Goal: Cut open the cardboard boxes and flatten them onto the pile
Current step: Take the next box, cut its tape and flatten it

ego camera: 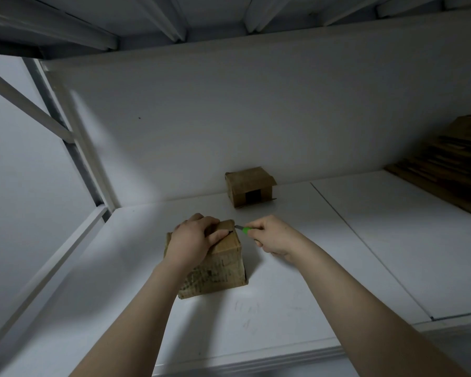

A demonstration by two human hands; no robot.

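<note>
A small taped cardboard box [218, 270] with printed text on its near side stands on the white shelf [297, 281] in front of me. My left hand [195, 239] lies over the box top, fingers curled over its far edge. My right hand [273, 236] grips a green-handled utility knife [244, 229], whose blade tip touches the box's top right corner. A second small cardboard box [249, 190] sits farther back against the wall. A pile of flattened cardboard [446, 167] lies at the far right.
A white back wall [229, 118] closes the shelf behind. A metal upright with diagonal braces [74, 142] stands at the left. Another shelf's underside [174, 20] hangs overhead. A seam [365, 246] runs across the shelf surface right of my hands.
</note>
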